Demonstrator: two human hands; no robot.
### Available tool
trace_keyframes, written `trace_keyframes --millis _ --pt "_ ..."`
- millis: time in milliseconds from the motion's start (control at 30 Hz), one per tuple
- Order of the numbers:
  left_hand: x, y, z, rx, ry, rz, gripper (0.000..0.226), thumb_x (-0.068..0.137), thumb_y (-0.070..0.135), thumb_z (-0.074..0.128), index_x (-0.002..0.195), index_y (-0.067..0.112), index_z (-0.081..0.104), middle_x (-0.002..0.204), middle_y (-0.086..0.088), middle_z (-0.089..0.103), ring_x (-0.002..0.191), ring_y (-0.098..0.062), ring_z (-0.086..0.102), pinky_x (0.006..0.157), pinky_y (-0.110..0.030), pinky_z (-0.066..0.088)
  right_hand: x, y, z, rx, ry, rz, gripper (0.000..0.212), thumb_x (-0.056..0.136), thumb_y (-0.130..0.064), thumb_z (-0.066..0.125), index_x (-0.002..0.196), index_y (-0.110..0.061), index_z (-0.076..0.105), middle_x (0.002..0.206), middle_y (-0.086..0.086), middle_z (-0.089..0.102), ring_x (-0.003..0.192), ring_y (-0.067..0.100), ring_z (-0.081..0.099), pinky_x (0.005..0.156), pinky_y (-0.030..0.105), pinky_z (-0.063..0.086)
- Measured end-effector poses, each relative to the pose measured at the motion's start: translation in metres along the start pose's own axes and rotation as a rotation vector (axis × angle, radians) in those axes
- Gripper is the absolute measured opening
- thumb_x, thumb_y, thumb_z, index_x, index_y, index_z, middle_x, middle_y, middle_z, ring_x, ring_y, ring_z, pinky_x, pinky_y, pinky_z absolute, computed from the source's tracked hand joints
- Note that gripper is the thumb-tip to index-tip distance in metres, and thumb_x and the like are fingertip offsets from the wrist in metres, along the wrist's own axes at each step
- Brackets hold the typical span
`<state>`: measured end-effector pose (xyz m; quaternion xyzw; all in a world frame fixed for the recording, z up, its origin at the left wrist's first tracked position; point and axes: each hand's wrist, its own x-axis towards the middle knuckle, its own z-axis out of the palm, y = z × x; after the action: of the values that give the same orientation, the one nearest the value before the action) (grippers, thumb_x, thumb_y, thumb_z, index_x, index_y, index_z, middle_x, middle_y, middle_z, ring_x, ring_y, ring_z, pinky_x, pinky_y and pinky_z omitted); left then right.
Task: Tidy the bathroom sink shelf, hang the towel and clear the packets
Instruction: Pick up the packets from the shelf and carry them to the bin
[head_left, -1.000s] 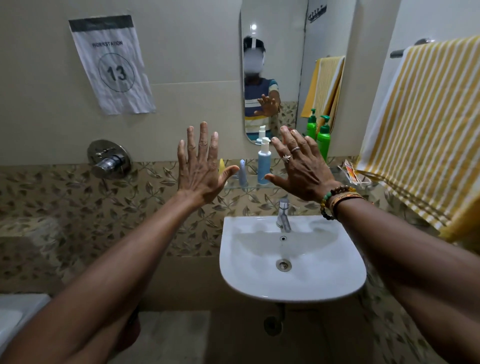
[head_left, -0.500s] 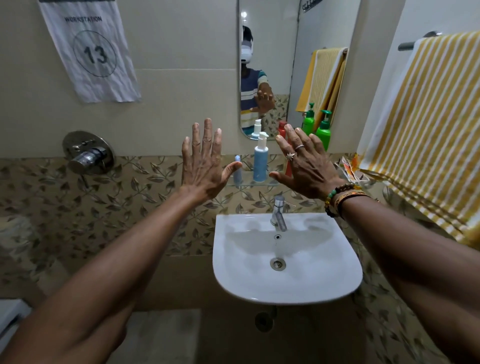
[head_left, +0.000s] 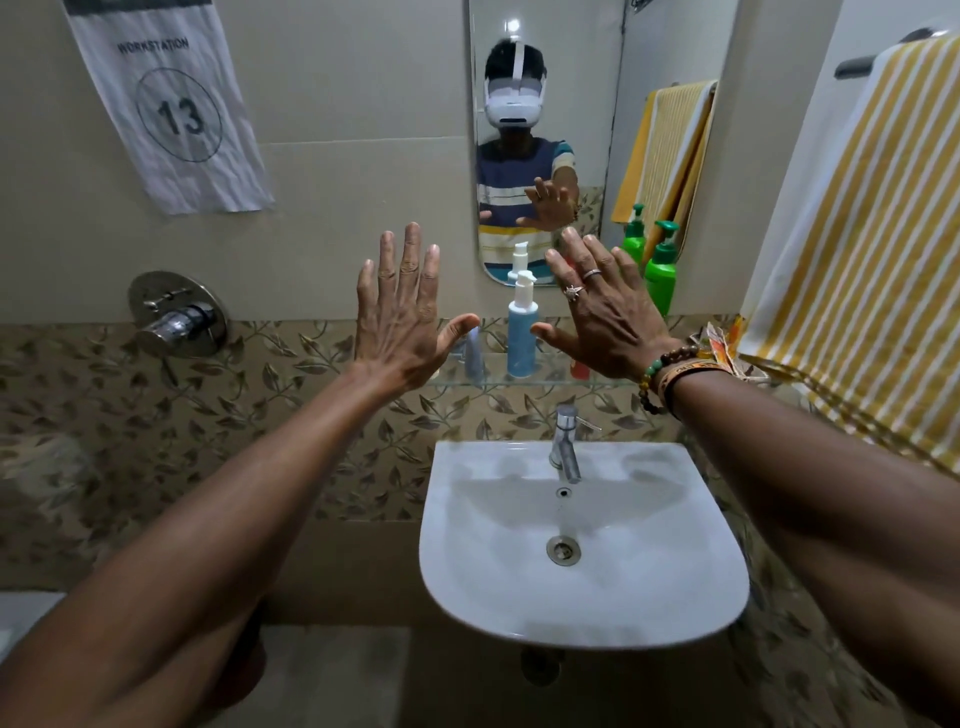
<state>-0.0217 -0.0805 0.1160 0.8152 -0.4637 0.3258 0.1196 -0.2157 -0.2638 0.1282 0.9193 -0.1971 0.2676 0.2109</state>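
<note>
Both hands, left (head_left: 402, 317) and right (head_left: 605, 312), spread flat before shelf (head_left: 550, 382)

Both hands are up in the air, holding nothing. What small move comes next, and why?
Probably lower the right hand to the packets at the shelf's right end: that hand is open and empty, the packets lie closest to it, and the towel already hangs on its bar.

Beige tiled wall (head_left: 337, 104) above a leaf-patterned tile band (head_left: 104, 415), with a mirror (head_left: 592, 104) and a paper sign (head_left: 171, 114) numbered 13.
</note>
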Motion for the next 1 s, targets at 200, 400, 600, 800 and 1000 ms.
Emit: trace_keyframes --millis 200,400,600,800,1000 --pt "0.005 0.0 0.018 0.025 -0.035 0.005 0.098 0.088 0.078 0.017 0.159 0.011 0.007 0.166 -0.016 -0.01 0.153 -0.036 -0.01 0.121 -0.055 0.0 -0.001 0.007 0.027 0.005 -0.012 -0.027 0.087 0.093 -0.067 0.04 0.157 -0.013 0.018 0.165 0.017 0.011 0.151 0.036 0.016 0.121 0.052 0.017" --pt "0.018 -0.005 0.035 0.014 -0.019 0.032 0.096 0.09 0.076 0.025 0.159 0.011 0.007 0.166 -0.016 -0.009 0.153 -0.036 -0.01 0.121 -0.055 0.001 0.005 0.012 0.039 -0.008 -0.045 0.016 0.087 0.092 -0.067 0.04 0.157 -0.014 0.017 0.166 0.015 0.007 0.152 0.035 0.013 0.122 0.052 0.017" --pt "0.032 -0.024 0.041 -0.001 -0.024 0.04 0.098 0.087 0.077 0.015 0.159 0.011 0.007 0.166 -0.015 -0.011 0.153 -0.036 -0.011 0.121 -0.055 0.001 0.025 0.003 0.035 -0.028 -0.028 0.024 0.087 0.093 -0.067 0.042 0.157 -0.013 0.019 0.165 0.016 0.009 0.151 0.035 0.014 0.122 0.051 0.015" --pt "0.049 -0.05 0.046 -0.043 -0.024 -0.001 0.097 0.088 0.077 0.016 0.159 0.011 0.006 0.166 -0.015 -0.012 0.152 -0.036 -0.011 0.121 -0.055 0.002 0.048 -0.011 0.034 -0.06 0.026 0.039 0.086 0.094 -0.067 0.042 0.157 -0.013 0.02 0.164 0.015 0.014 0.15 0.034 0.019 0.121 0.051 0.019" --pt "0.05 -0.058 0.057 -0.047 -0.029 0.015 0.097 0.088 0.077 0.019 0.159 0.011 0.008 0.166 -0.016 -0.011 0.152 -0.037 -0.01 0.12 -0.055 0.002 0.051 -0.013 0.05 -0.078 -0.011 0.019 0.086 0.093 -0.068 0.041 0.156 -0.012 0.023 0.164 0.016 0.016 0.149 0.035 0.021 0.12 0.049 0.017"
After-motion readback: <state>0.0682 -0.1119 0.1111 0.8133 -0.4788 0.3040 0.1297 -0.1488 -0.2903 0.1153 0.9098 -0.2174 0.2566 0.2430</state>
